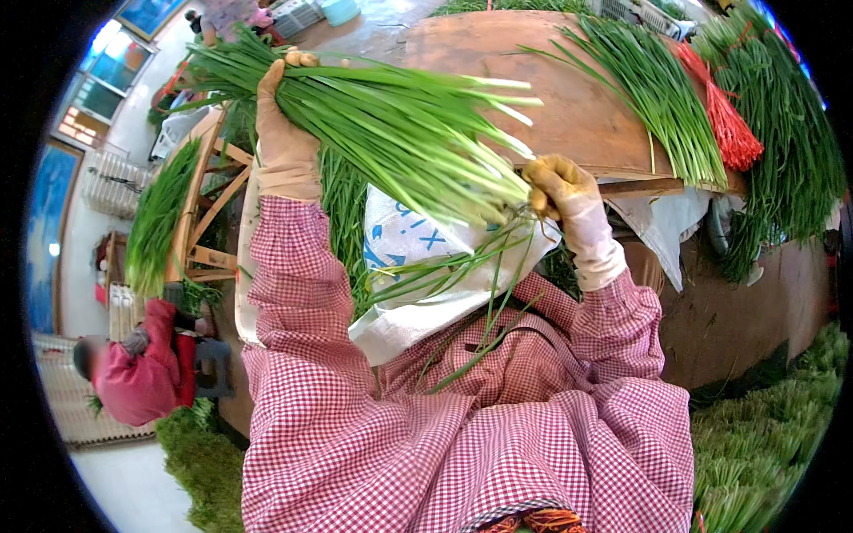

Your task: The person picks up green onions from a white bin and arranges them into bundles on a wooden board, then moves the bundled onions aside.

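Note:
My left hand [289,124], in a pale glove, is wrapped round a big bunch of garlic chives [382,124], raised over my lap. The green leaf tips point to the far left, and the pale stem ends to the right. At those stem ends my right hand [562,185], in a stained glove, has its fingers closed on a few chive strands. Several loose strands [453,275] hang below it, across a white woven sack [418,311] spread over my lap. More chives [342,200] lie beneath the bunch, beside the sack.
Ahead stands a wooden table [480,53] with another pile of chives [657,107], red ties [720,111] and a dark green heap [782,133] at right. Cut greens [773,444] cover the floor at lower right. A person in red [142,373] sits at left, near a wooden rack [191,204].

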### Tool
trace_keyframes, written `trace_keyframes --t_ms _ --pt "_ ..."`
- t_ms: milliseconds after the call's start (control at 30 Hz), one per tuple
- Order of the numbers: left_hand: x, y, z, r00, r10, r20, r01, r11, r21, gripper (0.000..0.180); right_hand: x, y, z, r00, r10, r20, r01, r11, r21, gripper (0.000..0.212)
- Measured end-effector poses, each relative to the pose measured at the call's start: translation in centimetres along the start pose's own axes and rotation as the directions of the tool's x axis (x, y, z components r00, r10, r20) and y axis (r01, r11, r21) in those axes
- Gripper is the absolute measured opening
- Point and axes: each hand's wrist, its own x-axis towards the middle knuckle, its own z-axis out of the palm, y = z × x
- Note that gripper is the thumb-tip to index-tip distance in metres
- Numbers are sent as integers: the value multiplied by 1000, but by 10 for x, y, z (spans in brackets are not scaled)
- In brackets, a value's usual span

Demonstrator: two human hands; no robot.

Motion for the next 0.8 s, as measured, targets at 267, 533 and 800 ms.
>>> trace_keyframes --t_ms 267,533,800 --pt "5 3 -3 975 121 -185 -72 964 255 18 5 -5 -6 980 -142 139 133 988 75 34" --pt "2 -49 15 990 29 -141 -16 995 94 24 4 27 6 965 -247 88 247 969 8 39" --pt "17 -50 23 993 76 -87 -59 982 178 18 -6 12 -13 860 -507 -60 422 772 -475 30"
